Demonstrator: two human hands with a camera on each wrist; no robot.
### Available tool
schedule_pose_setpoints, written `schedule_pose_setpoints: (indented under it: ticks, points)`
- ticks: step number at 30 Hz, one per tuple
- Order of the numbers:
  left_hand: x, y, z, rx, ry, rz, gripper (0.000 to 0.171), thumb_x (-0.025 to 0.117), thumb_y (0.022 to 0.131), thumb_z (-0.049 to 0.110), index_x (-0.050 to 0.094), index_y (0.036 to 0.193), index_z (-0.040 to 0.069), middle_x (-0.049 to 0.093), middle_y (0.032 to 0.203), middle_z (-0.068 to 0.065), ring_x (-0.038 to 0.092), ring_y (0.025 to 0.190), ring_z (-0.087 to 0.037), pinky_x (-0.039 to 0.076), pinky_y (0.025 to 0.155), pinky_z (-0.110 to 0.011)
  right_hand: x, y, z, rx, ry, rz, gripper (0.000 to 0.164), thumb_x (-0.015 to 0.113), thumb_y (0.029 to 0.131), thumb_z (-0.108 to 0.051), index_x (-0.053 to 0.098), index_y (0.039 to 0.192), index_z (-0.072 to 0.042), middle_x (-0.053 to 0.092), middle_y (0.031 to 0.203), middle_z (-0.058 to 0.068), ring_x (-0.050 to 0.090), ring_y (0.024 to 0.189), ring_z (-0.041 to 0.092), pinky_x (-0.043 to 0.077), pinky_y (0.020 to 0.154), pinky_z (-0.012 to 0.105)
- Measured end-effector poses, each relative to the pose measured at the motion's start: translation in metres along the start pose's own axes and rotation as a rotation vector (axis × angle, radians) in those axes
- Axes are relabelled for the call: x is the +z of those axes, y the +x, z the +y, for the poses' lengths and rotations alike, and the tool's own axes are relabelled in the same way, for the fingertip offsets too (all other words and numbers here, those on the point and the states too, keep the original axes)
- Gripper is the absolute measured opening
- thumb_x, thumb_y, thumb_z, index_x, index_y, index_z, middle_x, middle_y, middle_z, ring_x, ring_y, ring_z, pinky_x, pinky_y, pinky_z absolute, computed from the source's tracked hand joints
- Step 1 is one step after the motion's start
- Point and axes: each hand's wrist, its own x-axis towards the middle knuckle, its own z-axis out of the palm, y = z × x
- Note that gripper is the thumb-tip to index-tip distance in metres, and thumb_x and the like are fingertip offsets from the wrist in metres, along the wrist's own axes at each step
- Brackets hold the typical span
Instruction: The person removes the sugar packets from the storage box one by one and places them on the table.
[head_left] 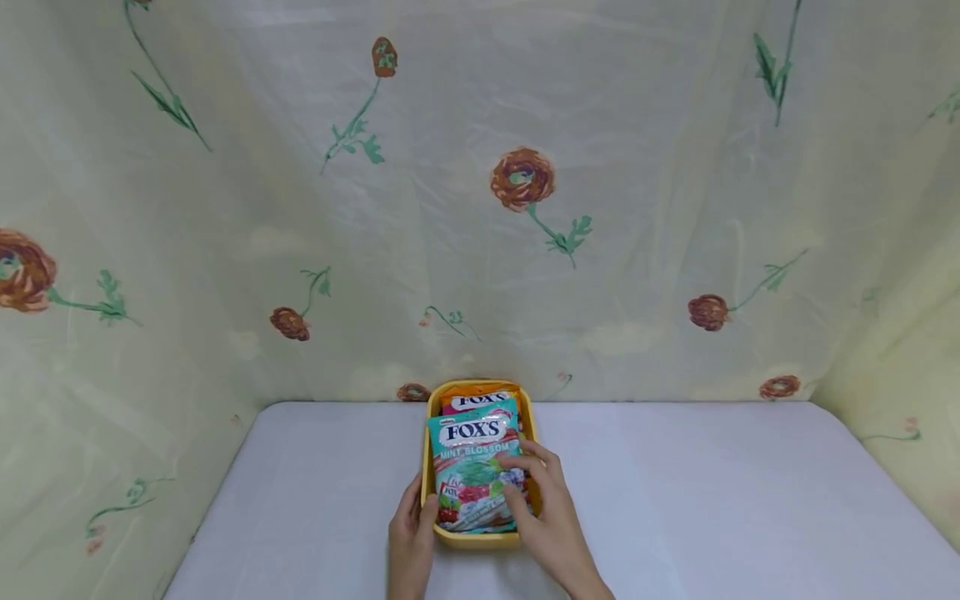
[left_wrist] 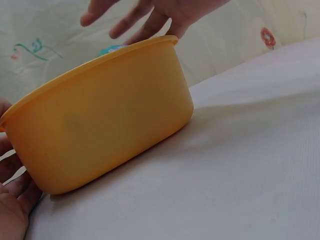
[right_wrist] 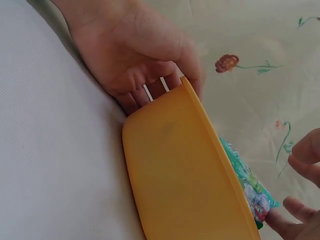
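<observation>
A yellow plastic tub (head_left: pixel 480 542) stands on the table, filled with candy bags. On top lies a teal Fox's Mint Blossom candy bag (head_left: pixel 474 475), and an orange and magenta Fox's bag (head_left: pixel 480 398) shows behind it. My left hand (head_left: pixel 411 533) grips the tub's near left side, its thumb over the rim and fingers against the outer wall, as the right wrist view shows (right_wrist: pixel 145 55). Over the tub's right side, my right hand (head_left: pixel 551 512) reaches in with spread fingers; a fingertip is right at the teal bag's edge in the right wrist view.
The table (head_left: pixel 735 492) has a white cover and reaches out on both sides of the tub. A pale curtain (head_left: pixel 600 333) with printed flowers hangs behind the table and along both sides, close behind the tub's far end.
</observation>
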Motion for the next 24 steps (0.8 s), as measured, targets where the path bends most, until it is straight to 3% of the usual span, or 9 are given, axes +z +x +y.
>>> schedule_pose_setpoints:
  ticks: [6, 12, 14, 18, 21, 24]
  points:
    - [-0.0013, -0.0002, 0.0019, 0.011, -0.017, -0.003, 0.066, 0.05, 0.093, 0.048, 0.038, 0.142, 0.005, 0.038, 0.148, -0.019, 0.037, 0.137, -0.034, 0.035, 0.111, -0.046, -0.0011, 0.0029, -0.0014, -0.016, 0.079, -0.024, 0.025, 0.059, 0.09, -0.008, 0.062, 0.111, -0.022, 0.033, 0.146, 0.0, 0.032, 0.137, 0.027, 0.035, 0.111, 0.051]
    - [-0.0007, 0.0008, 0.0006, 0.025, -0.004, 0.005, 0.062, 0.05, 0.095, 0.043, 0.039, 0.141, 0.004, 0.039, 0.147, -0.02, 0.037, 0.136, -0.035, 0.036, 0.11, -0.044, -0.0053, 0.0057, 0.0012, 0.035, 0.206, -0.102, 0.023, 0.056, 0.092, -0.008, 0.059, 0.115, -0.015, 0.025, 0.154, 0.013, 0.028, 0.141, 0.035, 0.036, 0.11, 0.042]
    - [-0.0007, 0.0007, 0.0001, 0.034, -0.001, 0.01, 0.061, 0.05, 0.095, 0.043, 0.04, 0.141, 0.004, 0.04, 0.147, -0.02, 0.038, 0.135, -0.034, 0.038, 0.109, -0.043, -0.007, 0.0058, 0.0021, 0.047, 0.173, -0.141, 0.023, 0.056, 0.092, -0.01, 0.059, 0.115, -0.014, 0.029, 0.152, 0.018, 0.035, 0.137, 0.035, 0.043, 0.107, 0.038]
    - [-0.0008, -0.0005, 0.0005, 0.035, 0.007, 0.011, 0.062, 0.05, 0.095, 0.044, 0.04, 0.14, 0.003, 0.04, 0.146, -0.021, 0.039, 0.135, -0.035, 0.039, 0.107, -0.043, -0.008, 0.0055, 0.0039, 0.009, 0.051, -0.184, 0.025, 0.059, 0.091, -0.013, 0.06, 0.116, -0.02, 0.04, 0.147, 0.017, 0.037, 0.136, 0.035, 0.04, 0.109, 0.045]
    - [-0.0005, -0.0009, 0.001, 0.034, 0.005, 0.01, 0.062, 0.05, 0.095, 0.044, 0.04, 0.14, 0.003, 0.04, 0.146, -0.021, 0.039, 0.135, -0.035, 0.039, 0.108, -0.043, -0.0082, 0.0055, 0.0049, -0.04, -0.009, -0.201, 0.032, 0.06, 0.091, -0.014, 0.056, 0.119, -0.027, 0.039, 0.149, 0.01, 0.03, 0.141, 0.034, 0.033, 0.111, 0.052]
    - [-0.0005, -0.0018, 0.0005, 0.039, -0.005, 0.011, 0.06, 0.05, 0.095, 0.042, 0.04, 0.14, 0.003, 0.04, 0.146, -0.021, 0.038, 0.135, -0.035, 0.037, 0.109, -0.043, -0.0091, 0.0053, 0.0055, -0.088, -0.04, -0.243, 0.04, 0.061, 0.09, -0.015, 0.05, 0.126, -0.031, 0.036, 0.151, 0.009, 0.028, 0.142, 0.034, 0.033, 0.11, 0.056]
